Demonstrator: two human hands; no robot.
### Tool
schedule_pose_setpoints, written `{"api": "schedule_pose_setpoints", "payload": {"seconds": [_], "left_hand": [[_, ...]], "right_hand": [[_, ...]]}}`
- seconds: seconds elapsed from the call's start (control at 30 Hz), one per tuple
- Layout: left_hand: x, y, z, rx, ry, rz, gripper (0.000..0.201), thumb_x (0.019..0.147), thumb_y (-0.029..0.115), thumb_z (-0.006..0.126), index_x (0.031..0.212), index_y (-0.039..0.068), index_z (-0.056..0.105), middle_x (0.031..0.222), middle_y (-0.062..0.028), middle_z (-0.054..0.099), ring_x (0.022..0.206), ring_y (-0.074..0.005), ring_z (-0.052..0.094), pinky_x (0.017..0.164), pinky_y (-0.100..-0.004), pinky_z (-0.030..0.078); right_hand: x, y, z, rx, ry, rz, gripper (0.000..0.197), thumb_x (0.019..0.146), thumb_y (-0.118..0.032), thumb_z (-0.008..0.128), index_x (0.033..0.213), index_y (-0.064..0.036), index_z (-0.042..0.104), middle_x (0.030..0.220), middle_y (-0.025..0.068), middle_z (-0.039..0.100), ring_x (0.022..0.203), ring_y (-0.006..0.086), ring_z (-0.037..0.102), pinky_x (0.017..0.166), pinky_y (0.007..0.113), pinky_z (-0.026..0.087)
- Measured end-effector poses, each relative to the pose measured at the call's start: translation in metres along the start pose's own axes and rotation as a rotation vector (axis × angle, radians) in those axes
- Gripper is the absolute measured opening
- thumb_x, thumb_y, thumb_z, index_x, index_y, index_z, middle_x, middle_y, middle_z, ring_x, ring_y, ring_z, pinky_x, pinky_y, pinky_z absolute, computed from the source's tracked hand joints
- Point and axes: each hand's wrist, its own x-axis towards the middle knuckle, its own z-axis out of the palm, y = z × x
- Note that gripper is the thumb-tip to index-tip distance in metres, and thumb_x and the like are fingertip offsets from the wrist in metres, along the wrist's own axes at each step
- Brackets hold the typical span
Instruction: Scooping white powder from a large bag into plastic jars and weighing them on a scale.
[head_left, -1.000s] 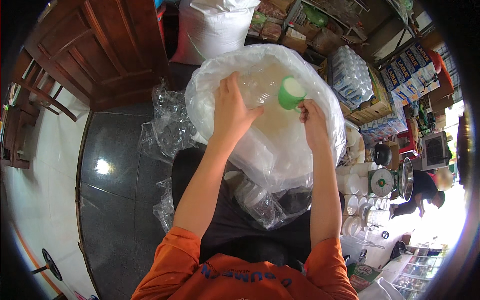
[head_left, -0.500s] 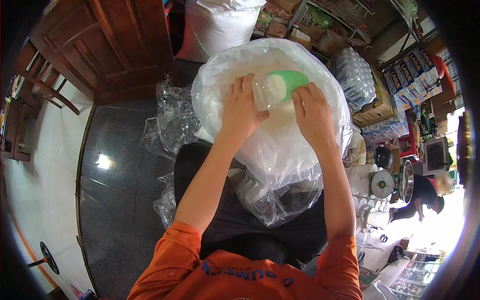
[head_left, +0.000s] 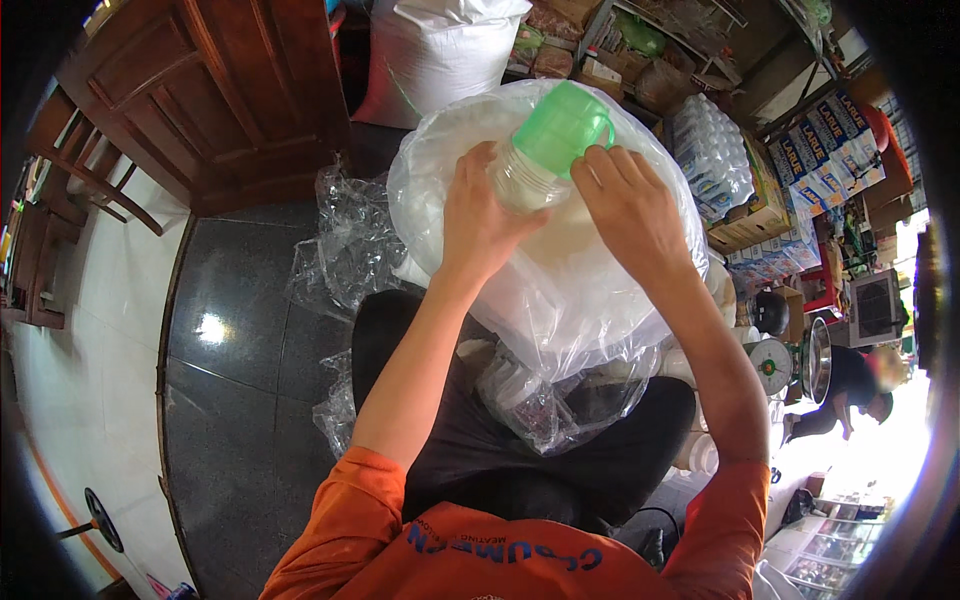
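Observation:
A clear plastic jar (head_left: 520, 184) is in my left hand (head_left: 478, 212), whose fingers wrap round its side. Over the jar's mouth, a translucent green cup (head_left: 560, 130) sits tipped with its bottom up and away from me. My right hand (head_left: 632, 205) grips the cup by its handle. Both are above a wide round container lined with a clear plastic bag (head_left: 425, 215), which holds pale, loose contents (head_left: 565, 232). Whether anything is passing from cup to jar is hidden.
A full white sack (head_left: 440, 60) stands behind the bag. Crumpled plastic (head_left: 345, 245) lies on the dark tiles at left. On the right are wrapped bottles (head_left: 710, 160), stacked cartons (head_left: 825, 150), a dial scale (head_left: 770, 362) and white jars (head_left: 700, 452). A person (head_left: 855, 385) bends at far right.
The green cup has tipped up from lying sideways, and its bottom now points up. The jar has turned more upright. My right elbow has swung outward.

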Motion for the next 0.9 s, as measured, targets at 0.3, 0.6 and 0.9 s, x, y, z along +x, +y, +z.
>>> {"api": "schedule_pose_setpoints", "payload": {"seconds": [0.3,0.6,0.9], "left_hand": [[0.005,0.002,-0.001,-0.134,0.067,-0.144,0.093,0.067,0.021,0.098,0.141,-0.004,0.047,0.134,-0.0217,0.061,0.126,-0.0335,0.063,0.108,-0.0424,0.050],[0.011,-0.005,-0.001,-0.310,0.195,-0.184,0.099,0.069,0.018,0.100,0.145,-0.003,0.040,0.138,-0.0193,0.055,0.127,-0.0293,0.058,0.110,-0.0404,0.048],[0.012,-0.004,0.002,-0.319,0.157,-0.163,0.097,0.071,0.019,0.100,0.145,-0.003,0.040,0.138,-0.0195,0.055,0.128,-0.0298,0.057,0.110,-0.0411,0.047]], "right_hand": [[-0.015,-0.022,-0.021,0.472,0.140,0.565,0.009,0.099,-0.008,0.064,0.104,-0.0015,0.068,0.100,0.0150,0.065,0.088,0.0321,0.067,0.078,0.045,0.055],[-0.034,-0.042,0.064,0.249,-0.250,0.669,0.009,0.090,-0.006,0.062,0.091,-0.0027,0.070,0.098,0.0172,0.069,0.100,0.0380,0.069,0.084,0.049,0.056],[-0.033,-0.076,0.214,0.423,-0.826,0.435,0.026,0.097,-0.012,0.057,0.106,-0.0020,0.079,0.116,0.0206,0.074,0.118,0.0341,0.069,0.099,0.045,0.056]]}}
